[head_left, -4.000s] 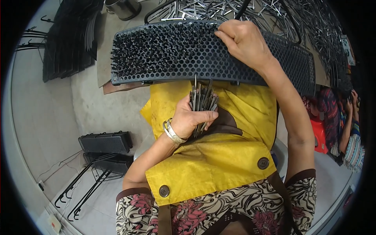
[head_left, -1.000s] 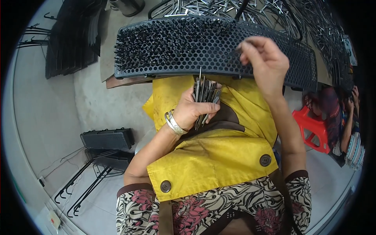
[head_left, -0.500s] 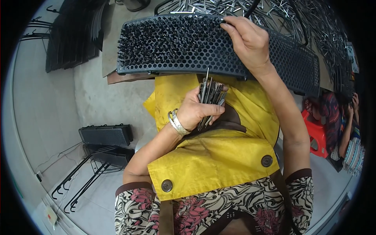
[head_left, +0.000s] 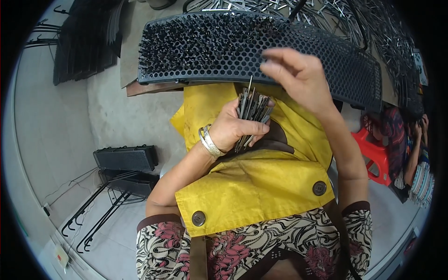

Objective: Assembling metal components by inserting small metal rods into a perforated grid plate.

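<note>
My left hand [head_left: 235, 128], with a silver bracelet on its wrist, grips a bundle of slender dark metal strips [head_left: 254, 112] above my lap; one strip pokes up beyond the others. My right hand [head_left: 303, 79] hovers over the front part of a long black perforated rack [head_left: 345, 70]. Its thumb and forefinger are apart and slightly blurred, and I see nothing between them. Many small black pieces [head_left: 186, 44] stand upright in the rack's holes over its left half. The right half shows bare round holes.
A large heap of loose metal strips [head_left: 382, 42] lies behind the rack. Stacked dark panels [head_left: 86, 42] stand at far left. More black racks [head_left: 126, 158] and hooked rods [head_left: 105, 205] are lower left. At right are a red stool [head_left: 375, 154] and another person's arm [head_left: 413, 163].
My right hand has left the rack's far edge and come back toward me, its thumb and forefinger parting. My left hand still holds the bundle, nearly in place.
</note>
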`<state>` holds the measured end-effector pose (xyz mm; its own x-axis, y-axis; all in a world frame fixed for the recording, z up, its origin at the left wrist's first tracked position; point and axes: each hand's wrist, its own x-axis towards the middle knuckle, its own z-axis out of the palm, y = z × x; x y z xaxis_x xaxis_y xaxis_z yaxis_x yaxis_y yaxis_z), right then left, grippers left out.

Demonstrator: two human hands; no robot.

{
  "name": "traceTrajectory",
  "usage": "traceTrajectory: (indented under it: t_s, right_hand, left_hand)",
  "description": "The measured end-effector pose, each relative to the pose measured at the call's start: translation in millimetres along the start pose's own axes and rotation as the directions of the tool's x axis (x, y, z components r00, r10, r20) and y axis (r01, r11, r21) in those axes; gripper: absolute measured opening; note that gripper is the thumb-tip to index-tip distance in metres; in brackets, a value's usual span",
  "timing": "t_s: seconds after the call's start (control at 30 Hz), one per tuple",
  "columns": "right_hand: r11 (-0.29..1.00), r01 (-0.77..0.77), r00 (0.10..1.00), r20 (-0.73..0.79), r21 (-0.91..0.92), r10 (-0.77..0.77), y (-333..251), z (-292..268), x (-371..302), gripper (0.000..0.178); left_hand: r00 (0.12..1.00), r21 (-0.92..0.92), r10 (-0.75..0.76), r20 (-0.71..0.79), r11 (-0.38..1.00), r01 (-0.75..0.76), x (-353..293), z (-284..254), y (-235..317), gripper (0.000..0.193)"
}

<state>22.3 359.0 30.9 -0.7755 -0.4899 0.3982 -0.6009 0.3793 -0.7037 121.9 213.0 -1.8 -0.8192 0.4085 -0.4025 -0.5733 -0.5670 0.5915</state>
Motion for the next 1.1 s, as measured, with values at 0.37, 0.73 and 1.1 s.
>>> traceTrajectory:
  t_s: [0.37, 0.73, 1.1]
  right_hand:
    - [0.617, -0.556, 0.831, 0.362, 0.557, 0.422, -14.9, -4.8, -27.0, 0.007]
    - [0.968, -0.249, 0.911, -0.329, 0.038, 0.248, 27.2, -7.9, 13.4, 0.009]
    - [0.934, 0.224, 0.956, -0.125, -0.279, -0.266, 45.9, 7.1, 32.8, 0.004]
  left_hand:
    - [0.969, -0.001, -0.158, 0.191, 0.987, 0.162, -5.5, 5.9, 6.6, 0.043]
    - [0.996, -0.002, -0.094, -0.007, 0.996, 0.094, 1.0, -0.6, -2.8, 0.043]
    - [0.998, -0.112, -0.017, -0.056, 0.994, 0.011, 3.5, -2.1, -1.5, 0.043]
